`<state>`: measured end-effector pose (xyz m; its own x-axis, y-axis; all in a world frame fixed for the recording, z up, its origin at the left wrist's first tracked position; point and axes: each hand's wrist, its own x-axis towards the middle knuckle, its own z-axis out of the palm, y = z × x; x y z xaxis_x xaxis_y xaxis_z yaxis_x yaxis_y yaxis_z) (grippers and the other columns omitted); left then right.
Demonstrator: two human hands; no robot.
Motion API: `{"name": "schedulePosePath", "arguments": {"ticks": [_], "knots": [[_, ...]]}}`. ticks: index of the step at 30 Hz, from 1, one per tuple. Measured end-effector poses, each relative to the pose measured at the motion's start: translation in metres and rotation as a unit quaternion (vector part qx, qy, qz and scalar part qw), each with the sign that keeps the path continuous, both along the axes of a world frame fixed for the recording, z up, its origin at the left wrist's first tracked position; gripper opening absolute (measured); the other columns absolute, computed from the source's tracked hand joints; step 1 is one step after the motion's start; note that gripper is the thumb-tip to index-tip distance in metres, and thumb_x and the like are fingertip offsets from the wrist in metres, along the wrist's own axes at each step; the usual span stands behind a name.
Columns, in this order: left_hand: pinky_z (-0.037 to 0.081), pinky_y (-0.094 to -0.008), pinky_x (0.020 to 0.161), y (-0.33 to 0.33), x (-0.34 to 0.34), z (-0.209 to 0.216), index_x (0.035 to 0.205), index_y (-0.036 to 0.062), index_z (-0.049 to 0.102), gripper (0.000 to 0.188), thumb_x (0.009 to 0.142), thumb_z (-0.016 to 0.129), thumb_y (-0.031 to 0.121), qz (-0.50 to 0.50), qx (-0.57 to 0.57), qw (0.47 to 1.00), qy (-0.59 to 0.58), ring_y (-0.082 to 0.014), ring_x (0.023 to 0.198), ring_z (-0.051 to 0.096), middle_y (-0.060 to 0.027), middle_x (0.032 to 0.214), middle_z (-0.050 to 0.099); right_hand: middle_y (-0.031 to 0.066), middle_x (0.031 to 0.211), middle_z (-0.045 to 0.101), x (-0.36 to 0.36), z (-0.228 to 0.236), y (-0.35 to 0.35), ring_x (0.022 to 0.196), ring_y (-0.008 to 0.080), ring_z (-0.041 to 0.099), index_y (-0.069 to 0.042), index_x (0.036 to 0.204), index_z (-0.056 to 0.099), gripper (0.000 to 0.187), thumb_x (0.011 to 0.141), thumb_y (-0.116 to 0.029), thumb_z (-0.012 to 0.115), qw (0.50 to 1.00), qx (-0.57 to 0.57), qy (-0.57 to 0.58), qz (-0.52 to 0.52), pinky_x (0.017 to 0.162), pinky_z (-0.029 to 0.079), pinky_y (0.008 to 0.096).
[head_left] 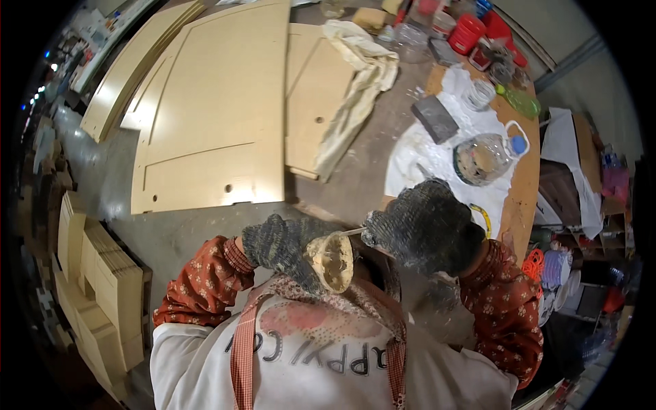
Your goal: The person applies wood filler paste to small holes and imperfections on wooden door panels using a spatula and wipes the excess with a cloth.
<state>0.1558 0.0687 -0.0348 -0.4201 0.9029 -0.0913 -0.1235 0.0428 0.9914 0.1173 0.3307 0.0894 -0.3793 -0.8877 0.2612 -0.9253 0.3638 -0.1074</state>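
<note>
My left hand (pixel 281 244), in a dark knitted glove, is closed around a small cup (pixel 331 264) crusted with cream-coloured residue. The cup is tilted, its mouth facing up toward me. A thin stick-like tool (pixel 354 231) runs from the cup's rim to my right hand (pixel 425 225), which wears a similar glove with pale smears. The fingers of that hand are closed on the tool's end; what its other end looks like is hidden. Beyond my hands lies a large cream door panel (pixel 212 123) with grooved edges and small round holes.
A second panel (pixel 307 89) and a crumpled cream cloth (pixel 362 61) lie on the table. At right, a white sheet (pixel 410 160) bears a dark grey block (pixel 434 118) and a cut plastic jug (pixel 482 160). Red containers (pixel 467 34) stand behind. Stacked panels (pixel 109 287) are at left.
</note>
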Motion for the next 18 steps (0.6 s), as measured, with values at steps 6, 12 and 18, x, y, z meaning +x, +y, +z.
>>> {"name": "schedulePosePath", "arguments": {"ticks": [6,12,18], "knots": [[0.047,-0.0330,0.091,0.074,-0.038,0.058,0.122,-0.0023,0.048,0.066,0.068,0.080,0.019,-0.044,-0.081,0.990,0.108,-0.0206,0.102,0.058,-0.0142,0.117,0.056,0.0097,0.061,0.054,-0.023,-0.024,0.061,0.053,0.0246,0.055,-0.012,0.091,0.060,0.022,0.077,-0.028,0.054,0.989,0.134,-0.048,0.034,0.050,0.039,0.0406],[0.049,-0.0322,0.085,0.091,-0.054,0.043,0.117,0.0016,0.054,0.068,0.062,0.084,0.028,-0.009,-0.063,0.998,0.028,-0.0203,0.095,0.059,-0.0119,0.108,0.061,0.0141,0.079,0.061,-0.036,-0.048,0.088,0.067,0.0238,0.060,-0.010,0.121,0.053,0.042,0.084,-0.030,0.053,0.987,0.099,-0.122,-0.019,0.061,0.046,0.0364],[0.049,-0.0321,0.084,0.099,-0.071,0.031,0.117,0.0020,0.054,0.066,0.064,0.083,0.029,0.023,-0.142,0.986,0.079,-0.0214,0.094,0.059,-0.0123,0.108,0.060,0.0120,0.101,0.063,-0.047,-0.048,0.096,0.087,0.0238,0.061,-0.009,0.129,0.047,0.048,0.084,-0.022,0.056,0.905,0.214,-0.360,-0.074,0.077,0.047,0.0332]]}}
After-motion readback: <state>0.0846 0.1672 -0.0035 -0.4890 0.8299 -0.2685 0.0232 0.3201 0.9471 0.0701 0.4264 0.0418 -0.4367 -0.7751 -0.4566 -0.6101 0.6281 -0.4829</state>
